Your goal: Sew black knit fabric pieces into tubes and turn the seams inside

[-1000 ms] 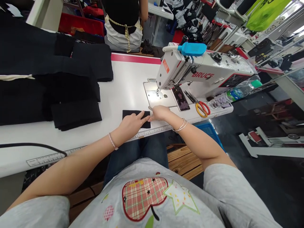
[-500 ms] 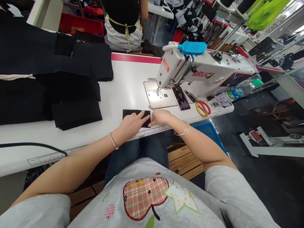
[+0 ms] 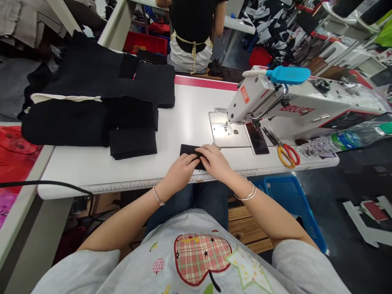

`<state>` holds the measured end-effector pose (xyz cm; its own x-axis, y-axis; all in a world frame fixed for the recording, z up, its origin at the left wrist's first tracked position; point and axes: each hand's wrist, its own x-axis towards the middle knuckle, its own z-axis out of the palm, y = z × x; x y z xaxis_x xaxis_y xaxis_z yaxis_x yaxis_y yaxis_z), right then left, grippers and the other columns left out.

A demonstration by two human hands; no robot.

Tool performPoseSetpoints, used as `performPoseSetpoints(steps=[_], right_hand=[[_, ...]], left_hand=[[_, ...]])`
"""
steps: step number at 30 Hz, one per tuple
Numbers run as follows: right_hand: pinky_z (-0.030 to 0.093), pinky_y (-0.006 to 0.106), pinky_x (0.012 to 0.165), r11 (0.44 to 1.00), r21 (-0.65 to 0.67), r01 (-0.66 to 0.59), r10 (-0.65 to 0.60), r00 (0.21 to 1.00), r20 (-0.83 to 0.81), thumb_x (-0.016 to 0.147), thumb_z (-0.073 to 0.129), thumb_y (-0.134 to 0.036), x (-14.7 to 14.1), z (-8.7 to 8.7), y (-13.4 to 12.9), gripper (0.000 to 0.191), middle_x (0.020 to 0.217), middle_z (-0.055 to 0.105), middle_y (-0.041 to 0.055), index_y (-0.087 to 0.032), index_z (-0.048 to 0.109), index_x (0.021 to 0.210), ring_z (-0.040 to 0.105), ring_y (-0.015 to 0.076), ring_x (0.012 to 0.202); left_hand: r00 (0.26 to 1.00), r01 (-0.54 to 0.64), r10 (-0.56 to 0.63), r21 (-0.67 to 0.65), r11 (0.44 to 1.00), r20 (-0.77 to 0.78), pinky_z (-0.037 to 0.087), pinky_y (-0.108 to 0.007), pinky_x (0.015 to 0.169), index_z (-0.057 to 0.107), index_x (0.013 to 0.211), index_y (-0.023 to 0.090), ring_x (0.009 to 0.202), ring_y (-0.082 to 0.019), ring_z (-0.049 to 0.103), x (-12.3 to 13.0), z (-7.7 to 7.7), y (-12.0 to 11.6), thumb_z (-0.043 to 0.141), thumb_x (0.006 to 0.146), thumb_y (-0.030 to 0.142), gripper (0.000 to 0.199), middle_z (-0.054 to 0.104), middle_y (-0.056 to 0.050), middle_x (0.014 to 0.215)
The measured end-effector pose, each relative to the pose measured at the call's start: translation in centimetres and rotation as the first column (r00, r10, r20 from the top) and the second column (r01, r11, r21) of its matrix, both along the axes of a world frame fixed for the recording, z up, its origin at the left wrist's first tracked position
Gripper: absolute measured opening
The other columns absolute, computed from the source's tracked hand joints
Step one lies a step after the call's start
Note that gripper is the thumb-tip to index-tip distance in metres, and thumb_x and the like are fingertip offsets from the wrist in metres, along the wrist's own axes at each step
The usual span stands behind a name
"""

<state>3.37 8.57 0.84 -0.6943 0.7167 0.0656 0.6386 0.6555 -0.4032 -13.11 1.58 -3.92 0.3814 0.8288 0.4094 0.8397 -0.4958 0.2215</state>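
Fingers nearly together, left hand (image 3: 181, 170) and right hand (image 3: 217, 164) meet on black cloth (image 3: 187, 150) (likely light, soft, best held by edges) near the worktop's (image 3: 186, 118) front edge; any pinch is unclear.

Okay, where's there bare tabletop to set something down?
Bare tabletop lies between the black fabric stacks and the throat plate, and in a strip between stacks and printed ruler. Crowded: right of the plate, with smartphone, scissors, bottle, and around left hand and right hand.
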Motion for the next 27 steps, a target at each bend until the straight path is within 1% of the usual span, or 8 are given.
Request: performPoseSetpoints(steps=[2,5,8,10,14,18,21,27], right_hand=[[0.049,0.035,0.091,0.999,-0.02,-0.048,0.046,0.995,-0.087,0.092,0.047,-0.009,-1.0,-0.6,0.4,0.028,0.11,0.067,0.0115,-0.015,0.065,0.113,0.061,0.0211,0.103],[0.051,0.029,0.074,0.974,-0.222,0.036,-0.042,0.999,-0.019,0.09,0.061,-0.021,-3.0,-0.3,2.5,0.011,0.084,0.071,0.0059,-0.016,0.07,0.087,0.066,0.0175,0.079],[0.048,0.023,0.054,0.86,-0.491,0.141,-0.106,0.99,0.097,0.086,0.067,-0.033,-5.1,0.8,5.1,0.025,0.065,0.069,0.0024,-0.015,0.064,0.07,0.06,0.0111,0.052],[0.046,0.022,0.048,0.796,-0.576,0.187,-0.088,0.977,0.196,0.083,0.071,-0.04,-6.4,1.4,6.4,0.034,0.059,0.067,0.0032,-0.014,0.061,0.063,0.057,0.0096,0.044],[0.048,0.024,0.046,0.788,-0.545,0.286,-0.048,0.911,0.409,0.079,0.071,-0.053,-8.8,1.9,7.2,0.047,0.055,0.066,0.0057,-0.013,0.06,0.059,0.055,0.0109,0.04],[0.05,0.027,0.055,0.859,-0.413,0.303,-0.012,0.818,0.575,0.082,0.066,-0.057,-10.3,2.1,7.0,0.05,0.059,0.069,0.0092,-0.011,0.066,0.063,0.063,0.0155,0.049],[0.049,0.026,0.059,0.885,-0.362,0.292,-0.019,0.8,0.6,0.084,0.064,-0.057,-10.6,2.5,6.6,0.051,0.063,0.071,0.0107,-0.01,0.068,0.066,0.066,0.0169,0.054],[0.046,0.024,0.056,0.877,-0.415,0.241,0.07,0.792,0.607,0.084,0.066,-0.053,-10.7,3.2,5.4,0.046,0.07,0.074,0.01,-0.01,0.068,0.068,0.064,0.0137,0.053]], left_hand=[[1.0,-0.013,0.013,0.016,1.0,0.012,0.052,-0.037,0.092,0.063,0.117,0.005,0.097,-0.022,0.056,0.0,-0.2,-0.9,0.044,0.092,0.01,0.032,0.067,-0.015,0.115],[0.995,-0.052,0.053,0.013,0.999,-0.084,0.051,-0.04,0.096,0.058,0.126,0.001,0.104,-0.025,0.057,0.8,-0.2,-2.4,0.043,0.091,0.008,0.039,0.065,-0.018,0.124],[0.97,-0.152,0.152,0.016,0.988,-0.191,0.049,-0.042,0.1,0.053,0.131,-0.002,0.116,-0.029,0.056,1.9,-0.2,-3.6,0.042,0.09,0.008,0.044,0.059,-0.021,0.134],[0.951,-0.191,0.191,0.026,0.981,-0.243,0.047,-0.042,0.103,0.051,0.134,-0.002,0.121,-0.03,0.054,2.5,-0.3,-4.1,0.039,0.09,0.008,0.046,0.057,-0.021,0.136],[0.936,-0.212,0.214,0.035,0.977,-0.28,0.043,-0.042,0.107,0.049,0.136,-0.001,0.125,-0.03,0.054,2.8,-0.7,-4.5,0.036,0.09,0.007,0.048,0.055,-0.02,0.139],[0.937,-0.218,0.214,0.015,0.976,-0.276,0.042,-0.043,0.11,0.047,0.138,-0.001,0.127,-0.031,0.052,2.8,-0.8,-4.6,0.036,0.091,0.01,0.05,0.052,-0.021,0.141],[0.938,-0.229,0.22,-0.003,0.973,-0.268,0.041,-0.044,0.111,0.046,0.139,0.0,0.129,-0.031,0.051,2.9,-0.9,-4.6,0.036,0.094,0.013,0.048,0.051,-0.021,0.142],[0.941,-0.252,0.243,-0.006,0.968,-0.234,0.04,-0.045,0.112,0.045,0.14,-0.001,0.13,-0.031,0.05,3.2,-1.1,-4.6,0.035,0.094,0.012,0.048,0.05,-0.022,0.142]])
